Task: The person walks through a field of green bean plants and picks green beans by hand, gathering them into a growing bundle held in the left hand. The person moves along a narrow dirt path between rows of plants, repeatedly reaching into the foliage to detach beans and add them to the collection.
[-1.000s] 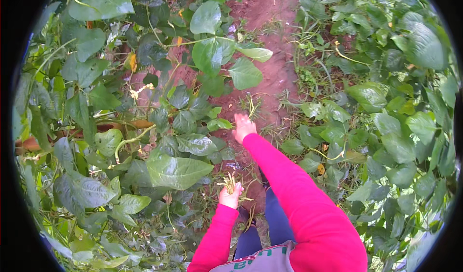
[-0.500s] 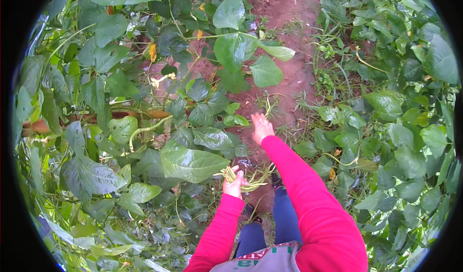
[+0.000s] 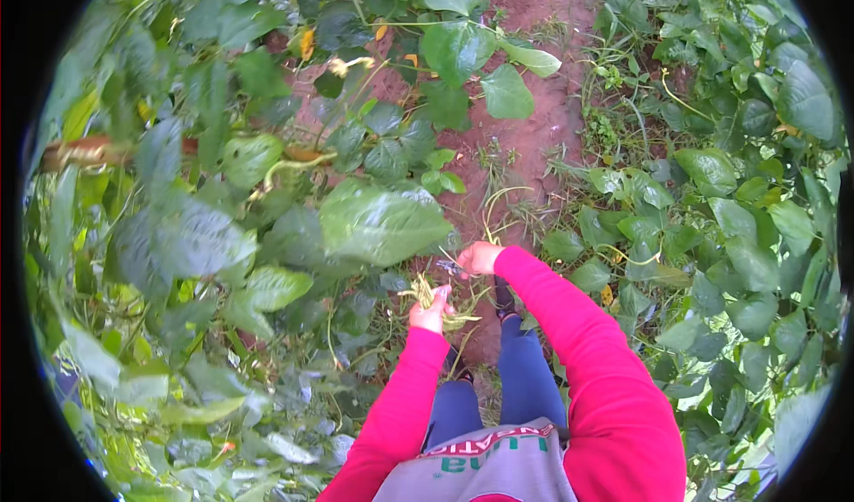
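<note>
A bunch of thin, pale yellow-green bean pods [image 3: 422,290] sticks out on both sides of my left hand [image 3: 429,311], which is closed around it. Just to the right and a little farther off, my right hand [image 3: 479,259] has its fingers curled in. A long curved bean pod [image 3: 490,210] rises from behind it and seems to be in its grip, though the exact hold is hidden. Both hands are in front of my legs, close together but apart. A broad green leaf [image 3: 382,223] hangs left of my right hand.
Dense bean plants [image 3: 196,235] crowd the left side, with a brown horizontal pole [image 3: 116,152] among them. More leafy plants [image 3: 721,235] line the right. A reddish dirt path [image 3: 534,137] runs between the rows, and my feet stand on it.
My right hand has come back toward me and beside my left hand, its fingers now curled, the curved pod moving along with it. The left hand keeps its bunch. The view has shifted slightly.
</note>
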### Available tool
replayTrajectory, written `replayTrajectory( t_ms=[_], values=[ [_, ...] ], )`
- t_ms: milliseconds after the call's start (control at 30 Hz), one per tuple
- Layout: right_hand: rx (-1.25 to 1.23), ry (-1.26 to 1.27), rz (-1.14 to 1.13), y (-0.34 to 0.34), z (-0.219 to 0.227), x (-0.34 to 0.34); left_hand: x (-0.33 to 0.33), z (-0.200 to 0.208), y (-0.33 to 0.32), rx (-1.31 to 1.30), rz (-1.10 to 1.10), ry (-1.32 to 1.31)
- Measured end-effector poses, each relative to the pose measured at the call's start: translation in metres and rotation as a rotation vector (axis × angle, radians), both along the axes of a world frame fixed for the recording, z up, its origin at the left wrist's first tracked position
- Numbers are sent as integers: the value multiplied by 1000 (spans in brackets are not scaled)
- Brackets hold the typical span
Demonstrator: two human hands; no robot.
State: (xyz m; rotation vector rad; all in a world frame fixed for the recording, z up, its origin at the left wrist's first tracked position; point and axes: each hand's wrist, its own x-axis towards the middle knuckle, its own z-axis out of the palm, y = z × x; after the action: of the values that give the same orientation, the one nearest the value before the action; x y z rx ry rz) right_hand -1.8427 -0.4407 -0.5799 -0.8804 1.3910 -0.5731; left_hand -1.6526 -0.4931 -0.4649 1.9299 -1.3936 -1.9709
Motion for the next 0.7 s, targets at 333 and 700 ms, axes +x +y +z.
replayTrajectory(
  t_ms=[333, 700],
  values=[
    [125, -629, -319, -46, 101, 7, -7, 27, -34, -130, 132, 94],
    [-108, -248, -343, -71, 109, 44, 22, 29, -63, -169, 92, 183]
  ],
)
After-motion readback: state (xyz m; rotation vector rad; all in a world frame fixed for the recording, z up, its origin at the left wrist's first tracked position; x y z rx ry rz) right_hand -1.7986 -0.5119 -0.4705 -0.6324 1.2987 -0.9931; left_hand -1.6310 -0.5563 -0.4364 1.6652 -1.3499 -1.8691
